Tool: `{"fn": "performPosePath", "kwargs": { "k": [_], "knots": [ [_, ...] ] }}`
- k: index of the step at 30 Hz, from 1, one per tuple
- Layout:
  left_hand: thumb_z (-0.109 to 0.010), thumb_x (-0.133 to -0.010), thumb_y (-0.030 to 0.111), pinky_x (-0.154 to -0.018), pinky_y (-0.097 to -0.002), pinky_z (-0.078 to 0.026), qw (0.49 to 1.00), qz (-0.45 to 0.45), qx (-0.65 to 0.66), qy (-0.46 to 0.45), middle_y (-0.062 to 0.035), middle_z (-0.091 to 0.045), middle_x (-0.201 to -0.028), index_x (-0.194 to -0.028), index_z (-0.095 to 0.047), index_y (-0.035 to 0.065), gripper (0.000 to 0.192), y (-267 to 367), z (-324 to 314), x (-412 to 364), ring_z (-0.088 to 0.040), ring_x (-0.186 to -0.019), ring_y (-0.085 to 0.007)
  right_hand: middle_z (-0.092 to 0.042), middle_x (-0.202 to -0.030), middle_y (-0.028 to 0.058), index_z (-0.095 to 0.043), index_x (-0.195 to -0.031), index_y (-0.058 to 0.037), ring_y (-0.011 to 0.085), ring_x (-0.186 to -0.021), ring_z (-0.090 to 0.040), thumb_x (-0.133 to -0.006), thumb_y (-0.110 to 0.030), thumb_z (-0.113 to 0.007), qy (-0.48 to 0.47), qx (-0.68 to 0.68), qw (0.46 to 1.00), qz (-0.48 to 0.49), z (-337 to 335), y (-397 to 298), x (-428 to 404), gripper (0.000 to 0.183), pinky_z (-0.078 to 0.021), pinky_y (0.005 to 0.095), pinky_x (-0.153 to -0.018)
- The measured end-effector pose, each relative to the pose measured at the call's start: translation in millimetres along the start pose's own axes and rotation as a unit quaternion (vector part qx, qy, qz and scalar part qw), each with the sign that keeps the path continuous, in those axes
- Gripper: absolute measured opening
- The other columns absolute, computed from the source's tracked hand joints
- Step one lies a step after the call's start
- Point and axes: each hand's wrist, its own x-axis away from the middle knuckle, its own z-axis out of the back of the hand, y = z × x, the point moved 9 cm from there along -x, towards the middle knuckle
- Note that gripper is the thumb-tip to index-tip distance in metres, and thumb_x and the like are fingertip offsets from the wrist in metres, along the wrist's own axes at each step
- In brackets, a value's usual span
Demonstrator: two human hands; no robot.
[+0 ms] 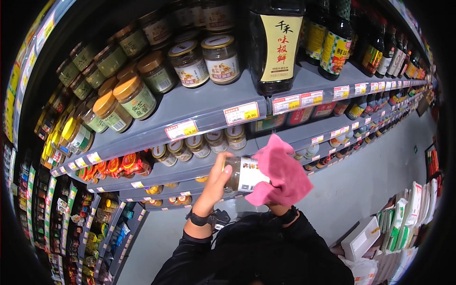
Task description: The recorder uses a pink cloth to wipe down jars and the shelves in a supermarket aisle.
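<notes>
A glass jar with a white label lies sideways between my hands, in front of the shelves. My left hand grips its left end, the thumb along the glass. A pink cloth covers the jar's right end and hides most of my right hand, whose wrist shows beneath it; the fingers are hidden. On the shelf beyond stand jars with gold lids, a jar with an orange lid and a large dark sauce bottle with a yellow label.
The upper shelf's edge with price tags runs across in front of me. Small lidded jars and red packets stand on the shelf below. Dark bottles line the right side. A white foam box and stacked bags are at lower right.
</notes>
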Motion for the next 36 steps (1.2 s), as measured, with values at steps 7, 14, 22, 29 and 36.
{"fn": "performPosePath", "kwargs": {
  "k": [7,14,22,29,36],
  "knots": [
    [-0.053,-0.072,0.048,-0.064,-0.0331,-0.043,0.937,-0.275,-0.210,0.042,-0.0167,-0.051,-0.084,-0.100,-0.046,-0.0030,0.059,44,-4,11,-0.054,-0.071,-0.0292,-0.056,-0.097,0.0111,-0.055,-0.104,-0.0029,0.0229,-0.090,-0.053,-0.062,-0.031,-0.068,-0.002,-0.098,0.995,-0.026,-17,5,-34,0.051,-0.0431,0.0358,-0.079],
    [-0.067,-0.054,0.036,-0.057,-0.0363,-0.047,0.834,-0.440,-0.330,-0.045,-0.0189,-0.054,-0.087,-0.096,-0.055,-0.0016,0.058,72,-21,28,-0.056,-0.071,-0.0330,-0.049,-0.117,0.0141,-0.040,-0.122,-0.0020,0.0223,-0.107,-0.051,-0.092,-0.040,-0.035,-0.168,-0.626,0.597,-0.474,-63,14,-5,0.049,-0.0446,0.0336,-0.087],
    [-0.060,-0.071,0.039,-0.075,-0.0341,-0.045,0.969,-0.194,-0.151,0.016,-0.0164,-0.056,-0.092,-0.120,-0.039,0.0009,0.066,25,-9,13,-0.057,-0.085,-0.0302,-0.052,-0.110,0.0099,-0.041,-0.121,0.0015,0.0190,-0.098,-0.054,-0.082,-0.033,-0.055,0.025,-0.445,0.837,-0.316,-42,53,-7,0.054,-0.0455,0.0296,-0.081],
    [-0.050,-0.078,0.049,-0.074,-0.0306,-0.042,0.984,-0.150,-0.066,0.065,-0.0132,-0.055,-0.089,-0.112,-0.041,0.0004,0.060,-2,0,7,-0.054,-0.081,-0.0201,-0.053,-0.100,0.0096,-0.045,-0.104,0.0003,0.0177,-0.093,-0.052,-0.076,-0.020,-0.062,0.045,-0.469,0.867,-0.161,-32,48,-31,0.038,-0.0443,0.0301,-0.079],
    [-0.051,-0.076,0.038,-0.079,-0.0288,-0.039,0.981,-0.180,-0.005,0.078,-0.0099,-0.052,-0.093,-0.109,-0.043,-0.0025,0.053,7,2,4,-0.049,-0.086,-0.0168,-0.053,-0.093,0.0117,-0.044,-0.097,-0.0001,0.0193,-0.079,-0.051,-0.067,-0.024,-0.070,-0.040,-0.414,0.875,-0.248,-35,22,-49,0.046,-0.0436,0.0305,-0.072]
  ]
}}
